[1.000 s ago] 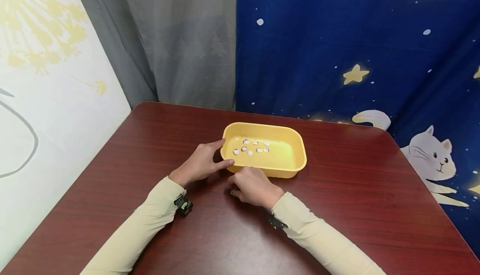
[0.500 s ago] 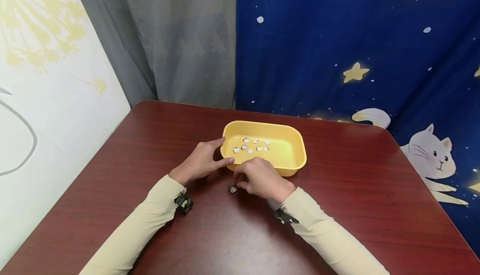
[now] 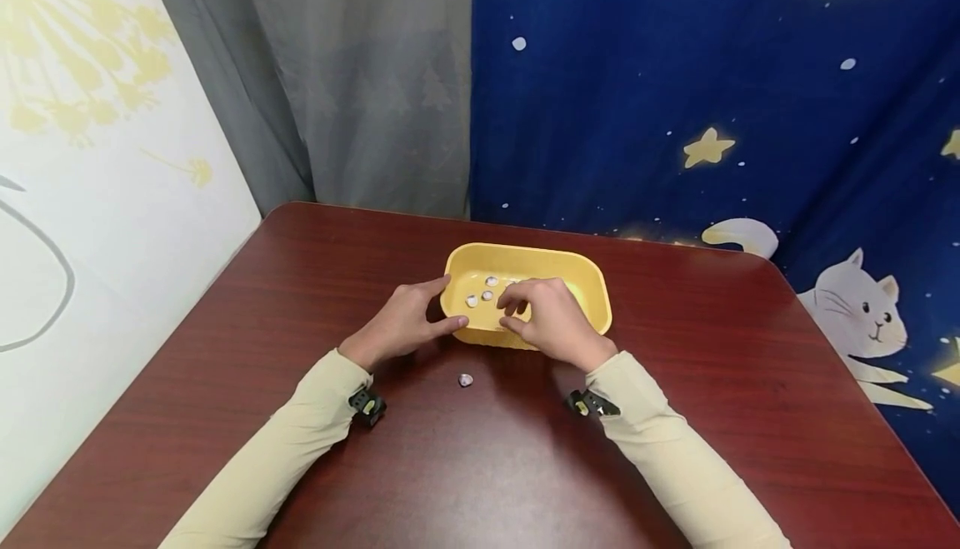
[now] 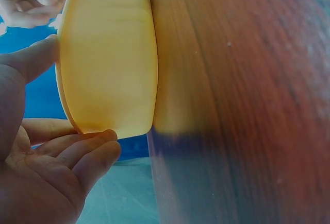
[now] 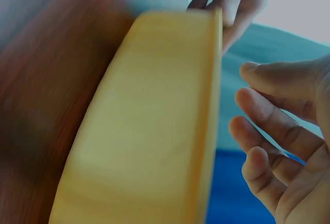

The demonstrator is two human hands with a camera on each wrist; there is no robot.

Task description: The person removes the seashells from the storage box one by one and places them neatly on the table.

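A yellow plastic tub (image 3: 525, 256) stands on the table, with several small, whitish, pebble-like pieces (image 3: 472, 301) on its floor. My left hand (image 3: 401, 326) holds the tub's left end, thumb over the near rim and fingers against the end wall; the left wrist view shows those fingers (image 4: 95, 152) lying along the outside. Over the middle of the tub hovers my right hand (image 3: 551, 316), hiding some of the pieces. The right wrist view has its thumb and fingers (image 5: 258, 105) apart and loosely bent, nothing visible between them. One similar piece (image 3: 466, 380) lies on the table in front of the tub.
The dark red wooden table (image 3: 712, 382) extends on all sides of the tub. A grey curtain (image 3: 382, 82) and a blue star-patterned curtain (image 3: 637, 99) hang behind its far edge. A white patterned wall panel (image 3: 97, 224) borders the left side.
My right hand has let go of a pebble-like piece on the table before the tub, then risen and moved forward and right over the tub. The left hand has stayed in place.
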